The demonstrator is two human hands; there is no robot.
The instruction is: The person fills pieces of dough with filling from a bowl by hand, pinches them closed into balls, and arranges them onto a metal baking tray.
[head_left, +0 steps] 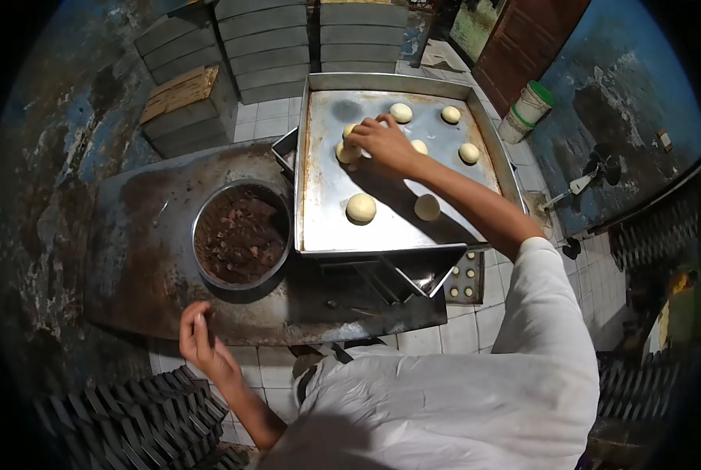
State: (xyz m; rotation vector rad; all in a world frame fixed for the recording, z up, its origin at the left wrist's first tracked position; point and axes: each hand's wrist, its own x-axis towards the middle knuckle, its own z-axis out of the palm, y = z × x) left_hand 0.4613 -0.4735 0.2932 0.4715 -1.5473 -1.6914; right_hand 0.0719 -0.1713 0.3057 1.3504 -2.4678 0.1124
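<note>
My right hand (383, 146) reaches over a metal baking tray (475, 205), its fingers curled around a pale dough ball (345, 152) on the left side. Another dough ball (349, 131) sits just behind those fingertips. Around the hand lie several more, including a large one (360, 207) near the front, one (427, 207) in my arm's shadow and one (400, 113) farther back. My left hand (202, 345) hangs by the table's front edge, empty, with loosely bent fingers. Nearest to it is a metal bowl (203, 270) of dark brown, crumbly filling (241, 235).
The bowl stands on a worn dark table (135, 235), left of the tray. Stacked grey trays (263, 51) line the back. Below on the tiled floor is a smaller tray of dough balls (475, 291). A green-lidded bucket (526, 112) stands by the right wall.
</note>
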